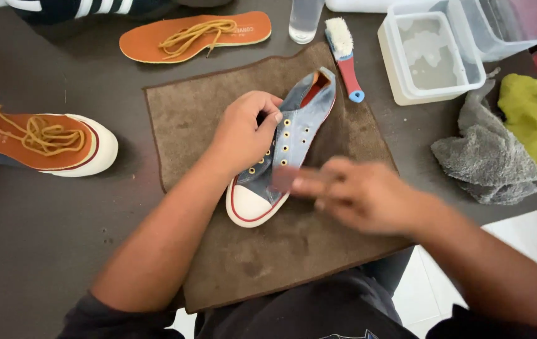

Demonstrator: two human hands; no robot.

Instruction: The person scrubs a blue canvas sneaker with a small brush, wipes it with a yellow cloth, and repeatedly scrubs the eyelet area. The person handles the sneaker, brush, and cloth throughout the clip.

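A blue denim sneaker (pixel 297 125) with a white toe cap and no laces lies on a brown cloth (pixel 218 107) in the middle of the dark table. My left hand (pixel 243 132) grips the sneaker's left side by the eyelets, thumb at the opening. My right hand (pixel 350 191) is blurred with motion against the sneaker's right side near the toe; a small reddish thing shows at its fingertips, too blurred to name.
A second sneaker (pixel 90 147) with an orange insole and tan laces on top lies at left. Another insole with laces (pixel 155 41), a brush (pixel 344 53), a clear bottle (pixel 304 19), plastic tubs (pixel 394 63), grey rag (pixel 482 157) and yellow rag (pixel 535 119) surround the cloth.
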